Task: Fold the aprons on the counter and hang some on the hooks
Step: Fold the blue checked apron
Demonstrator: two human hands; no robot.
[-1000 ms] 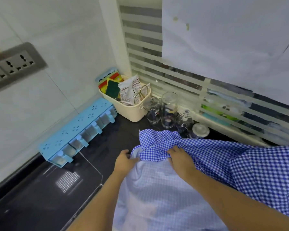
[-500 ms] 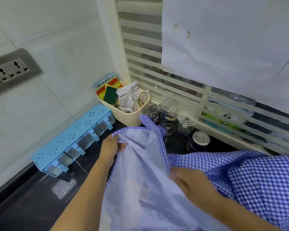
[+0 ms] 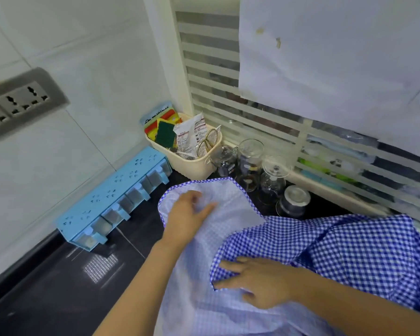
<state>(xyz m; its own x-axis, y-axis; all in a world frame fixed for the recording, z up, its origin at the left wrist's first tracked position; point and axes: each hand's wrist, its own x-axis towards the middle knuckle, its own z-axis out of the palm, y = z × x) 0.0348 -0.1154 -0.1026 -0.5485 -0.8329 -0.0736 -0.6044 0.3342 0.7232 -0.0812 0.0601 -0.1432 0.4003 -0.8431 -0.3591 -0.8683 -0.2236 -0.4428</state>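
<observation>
1 apron point(image 3: 349, 246) under left hand point(image 3: 188, 217), right hand point(image 3: 262, 280), fingers point(image 3: 230, 265) straight; black counter point(image 3: 58, 299), tiled wall point(image 3: 95, 69).

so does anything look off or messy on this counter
Two small brown stains mark the white sheet over the window, near its top left. Nothing looks spilled or broken; the apron is only rumpled, its far corner lying close to the glass jars.

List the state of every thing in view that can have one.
apron, lying on the counter, partly folded, pale side up at left.
left hand, open, flat on the pale side.
right hand, open, pressing the checked fold.
basket, holds sponges, a packet, scissors.
blue drawer box, drawers shut.
</observation>
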